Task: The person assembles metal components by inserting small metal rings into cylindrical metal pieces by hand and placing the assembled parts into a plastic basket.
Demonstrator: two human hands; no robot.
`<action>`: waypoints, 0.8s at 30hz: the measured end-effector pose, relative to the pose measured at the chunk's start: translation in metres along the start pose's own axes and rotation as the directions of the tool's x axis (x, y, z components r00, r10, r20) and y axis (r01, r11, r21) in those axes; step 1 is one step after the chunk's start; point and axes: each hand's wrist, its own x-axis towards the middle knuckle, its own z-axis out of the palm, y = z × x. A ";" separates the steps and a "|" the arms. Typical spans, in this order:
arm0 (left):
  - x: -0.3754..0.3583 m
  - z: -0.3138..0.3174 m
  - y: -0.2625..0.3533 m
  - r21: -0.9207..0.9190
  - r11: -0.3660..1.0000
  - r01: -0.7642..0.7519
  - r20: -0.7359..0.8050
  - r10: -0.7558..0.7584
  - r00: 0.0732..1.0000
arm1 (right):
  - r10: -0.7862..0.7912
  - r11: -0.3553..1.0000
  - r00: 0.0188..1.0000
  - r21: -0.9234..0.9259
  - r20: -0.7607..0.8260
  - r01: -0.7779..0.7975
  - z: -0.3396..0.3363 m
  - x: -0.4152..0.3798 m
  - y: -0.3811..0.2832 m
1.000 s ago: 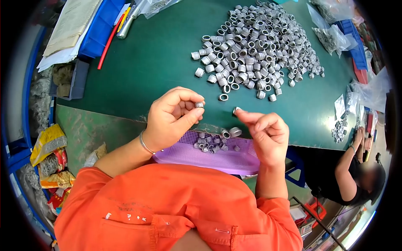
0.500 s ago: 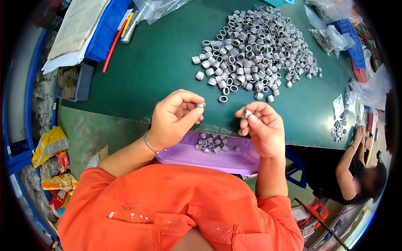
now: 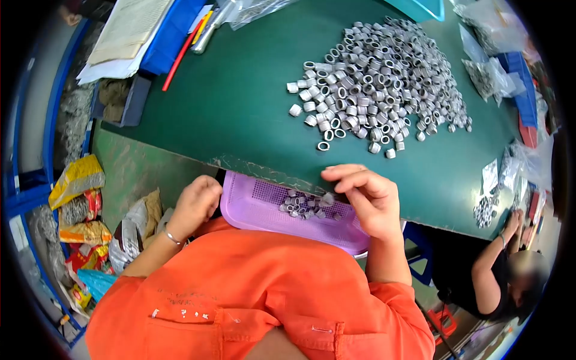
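Note:
My left hand (image 3: pixel 199 207) is beside the left end of a purple plastic basket (image 3: pixel 288 228), its fingers curled closed. Whatever may be inside that grip is hidden from view. Over the basket's right side is my right hand (image 3: pixel 372 204), with thumb and fingers apart and nothing between them. A slightly blurred metal ring (image 3: pixel 327 199) shows just below its fingertips, above or on the other rings. Several small grey metal rings (image 3: pixel 294 207) lie in the basket. A large heap of similar rings (image 3: pixel 384 90) covers part of the green table (image 3: pixel 240 102).
At the table's left are a blue bin with papers (image 3: pixel 129 42), a red pencil (image 3: pixel 180 57) and a grey box (image 3: pixel 123 102). Bags (image 3: pixel 135 228) lie on the floor at left. A co-worker (image 3: pixel 480 270) sits at right near plastic bags (image 3: pixel 531 162).
My left hand has moved left and down, away from the table edge. My right hand has lowered slightly, and its fingers have opened and let go of the metal ring. The view has shifted slightly.

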 end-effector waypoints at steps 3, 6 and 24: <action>-0.005 0.020 -0.016 0.458 0.845 -0.277 0.077 0.272 0.959 | -0.304 0.688 0.952 -0.696 -0.022 0.204 0.011 0.027 0.001; 0.004 0.029 -0.020 0.427 0.876 -0.225 -0.036 0.265 0.964 | -0.322 0.540 0.945 -0.811 0.051 0.228 0.017 0.044 0.004; -0.011 -0.025 0.039 0.787 0.603 -0.130 -0.100 0.333 0.937 | -0.271 0.825 0.960 -0.496 0.073 0.271 0.030 0.015 -0.003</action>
